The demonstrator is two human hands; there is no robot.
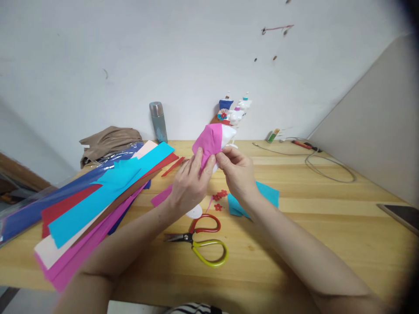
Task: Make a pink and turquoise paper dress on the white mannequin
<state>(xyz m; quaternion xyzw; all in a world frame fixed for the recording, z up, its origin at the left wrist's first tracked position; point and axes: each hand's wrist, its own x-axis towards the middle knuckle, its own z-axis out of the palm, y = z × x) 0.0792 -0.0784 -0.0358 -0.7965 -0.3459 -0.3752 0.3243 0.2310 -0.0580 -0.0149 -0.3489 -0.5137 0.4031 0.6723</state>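
A wooden bench stood against a pale wall. Above its middle, a pink sheet lay around the left part of a white form. The left hand was nearly closed, its fingers and thumb gripping the sheet; the right hand pinched thumb to forefinger at the sheet's lower right edge (exactly how much fabric was caught there was hidden). Below, on the near side, were red flowers, a white disc and scissors with blades apart. A turquoise piece lay to the right, layered coloured strips to the left. On the far side stood a flask and small dressed figures.
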